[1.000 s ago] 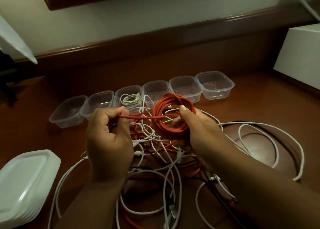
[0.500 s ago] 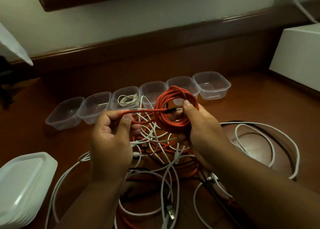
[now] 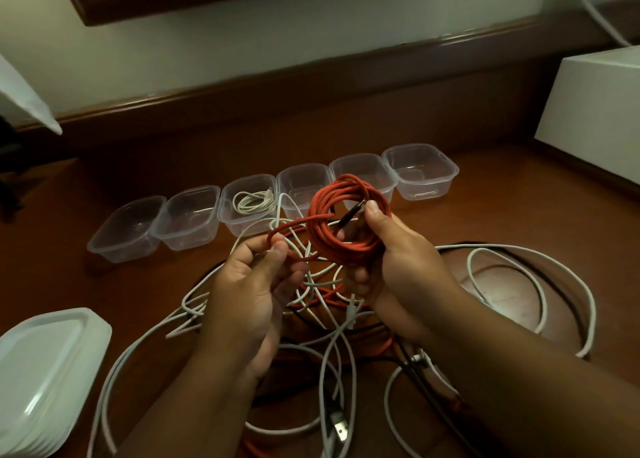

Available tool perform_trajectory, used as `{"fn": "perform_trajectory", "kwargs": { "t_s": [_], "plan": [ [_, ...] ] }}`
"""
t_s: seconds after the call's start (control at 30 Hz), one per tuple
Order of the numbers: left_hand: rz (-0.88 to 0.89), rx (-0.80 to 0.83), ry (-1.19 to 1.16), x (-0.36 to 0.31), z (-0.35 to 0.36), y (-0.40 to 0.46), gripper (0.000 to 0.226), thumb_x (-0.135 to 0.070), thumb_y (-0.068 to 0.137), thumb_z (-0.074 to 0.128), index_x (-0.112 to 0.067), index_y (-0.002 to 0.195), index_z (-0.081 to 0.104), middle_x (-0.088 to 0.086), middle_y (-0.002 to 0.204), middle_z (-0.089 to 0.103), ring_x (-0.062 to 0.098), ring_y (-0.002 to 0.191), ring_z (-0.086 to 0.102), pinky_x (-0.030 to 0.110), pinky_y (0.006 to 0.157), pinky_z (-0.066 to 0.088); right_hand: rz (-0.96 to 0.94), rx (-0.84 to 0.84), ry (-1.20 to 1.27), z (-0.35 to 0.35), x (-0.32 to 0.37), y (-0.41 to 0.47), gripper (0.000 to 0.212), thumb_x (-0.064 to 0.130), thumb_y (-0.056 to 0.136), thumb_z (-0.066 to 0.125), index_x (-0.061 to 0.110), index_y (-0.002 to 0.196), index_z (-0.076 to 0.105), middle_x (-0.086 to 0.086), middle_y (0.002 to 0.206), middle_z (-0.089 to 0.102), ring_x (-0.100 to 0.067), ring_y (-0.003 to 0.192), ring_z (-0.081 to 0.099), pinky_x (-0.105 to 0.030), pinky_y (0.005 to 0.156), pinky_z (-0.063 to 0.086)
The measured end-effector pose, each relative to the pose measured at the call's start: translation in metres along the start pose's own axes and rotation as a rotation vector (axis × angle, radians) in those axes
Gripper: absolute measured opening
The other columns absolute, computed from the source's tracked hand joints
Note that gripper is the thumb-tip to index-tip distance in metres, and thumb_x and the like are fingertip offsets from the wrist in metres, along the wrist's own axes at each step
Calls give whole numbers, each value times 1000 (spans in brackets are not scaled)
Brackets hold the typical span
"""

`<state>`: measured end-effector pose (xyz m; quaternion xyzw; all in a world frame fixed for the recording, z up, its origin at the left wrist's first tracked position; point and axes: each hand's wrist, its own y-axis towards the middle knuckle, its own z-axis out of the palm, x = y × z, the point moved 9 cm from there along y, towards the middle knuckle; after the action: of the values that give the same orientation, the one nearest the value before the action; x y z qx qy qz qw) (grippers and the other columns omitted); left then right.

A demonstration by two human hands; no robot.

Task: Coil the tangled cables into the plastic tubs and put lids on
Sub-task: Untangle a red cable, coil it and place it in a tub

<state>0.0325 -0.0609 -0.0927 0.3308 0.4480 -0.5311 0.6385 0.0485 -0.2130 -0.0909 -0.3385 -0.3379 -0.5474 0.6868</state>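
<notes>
My right hand (image 3: 405, 263) grips a red cable coil (image 3: 329, 239) upright above the tangle, thumb pressing its dark plug end (image 3: 349, 215) against the ring. My left hand (image 3: 249, 291) pinches the coil's loose red tail, bent into a small loop just left of the ring. Below both hands lies a tangle of white, red and black cables (image 3: 332, 322). Several clear plastic tubs (image 3: 420, 172) stand in a row behind; one tub (image 3: 249, 203) holds a coiled white cable (image 3: 252, 201). A stack of white lids (image 3: 45, 378) sits at the lower left.
A white box (image 3: 595, 111) stands at the right, with a white cord (image 3: 599, 11) running up the wall behind it. A wooden ledge runs along the wall behind the tubs. A long white cable loop (image 3: 540, 284) spreads over the floor to the right.
The straight red tail between my hands has shortened and bent into a small loop. The plug end has moved across the ring to my right thumb. My left hand dropped slightly.
</notes>
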Motion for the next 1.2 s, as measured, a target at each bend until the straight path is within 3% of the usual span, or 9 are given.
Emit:
{"fn": "perform_trajectory", "kwargs": {
  "t_s": [0.13, 0.23, 0.33, 0.47, 0.73, 0.83, 0.93, 1.07, 1.2],
  "plan": [
    [-1, 3, 74, 2, -1, 0, 7, -9, 93, 58, -10, 100, 61, 9, 83, 69, 13, 64, 67, 19, 53, 53, 44, 55, 20, 6, -6, -2, 30, 38, 104, 41, 15, 93, 57, -1, 69, 59, -11, 45, 40, -27, 50, 28],
    [187, 15, 300, -12, 3, -4, 12, -9, 91, 63, -12, 100, 54, 5, 73, 69, 17, 62, 70, 23, 55, 54, 64, 52, 85, 5, -6, -2, 32, 37, 104, 41, 13, 88, 53, 1, 63, 56, -11, 42, 36, -25, 47, 27],
    [383, 64, 463, -24, 13, -15, 21, -7, 88, 67, -21, 97, 54, 10, 75, 70, 24, 65, 73, 26, 58, 57, 66, 38, 148, 2, -5, 0, 31, 38, 104, 41, 11, 91, 51, 1, 61, 55, -10, 40, 35, -22, 41, 30],
    [435, 147, 497, -22, 25, -24, 23, -3, 87, 68, -20, 99, 59, 8, 83, 73, 24, 73, 74, 29, 64, 59, 49, 42, 138, 3, -4, -1, 34, 37, 105, 39, 7, 102, 55, 1, 58, 54, -9, 41, 36, -21, 40, 30],
    [348, 228, 441, -19, 33, -28, 30, -1, 83, 68, -18, 106, 59, -5, 92, 76, 11, 85, 74, 22, 70, 58, -77, -22, -173, 4, 1, -8, 26, 38, 103, 41, 21, 112, 60, 6, 66, 66, -5, 48, 59, -22, 47, 44],
    [312, 267, 510, -15, 30, -26, 47, -1, 87, 70, -33, 118, 54, -7, 109, 72, 11, 102, 70, 33, 83, 59, -192, -56, -351, 0, 13, -8, 17, 40, 102, 42, 34, 107, 58, -3, 95, 72, -17, 83, 72, -32, 69, 60],
    [497, 226, 648, -33, 26, -34, 56, -10, 79, 64, -41, 123, 51, -13, 120, 61, 10, 116, 60, 31, 89, 54, -285, -72, -529, 0, 21, -9, 11, 40, 102, 43, 38, 102, 53, -1, 103, 68, -18, 94, 69, -44, 86, 58],
    [789, 104, 819, -57, 30, -50, 37, -33, 86, 63, -27, 122, 59, -11, 115, 60, 13, 109, 61, 19, 85, 51, -353, 34, -730, 15, 19, -13, 9, 36, 102, 46, 32, 104, 53, 1, 94, 64, -13, 86, 64, -41, 80, 58],
    [662, -23, 630, -58, 16, -40, 25, -45, 82, 68, -30, 102, 66, -9, 92, 70, 10, 86, 70, 25, 68, 59, -343, 120, -864, 23, 9, -14, 9, 39, 100, 47, 34, 106, 52, 10, 92, 62, 0, 85, 62, -30, 80, 58]
  ]
}}
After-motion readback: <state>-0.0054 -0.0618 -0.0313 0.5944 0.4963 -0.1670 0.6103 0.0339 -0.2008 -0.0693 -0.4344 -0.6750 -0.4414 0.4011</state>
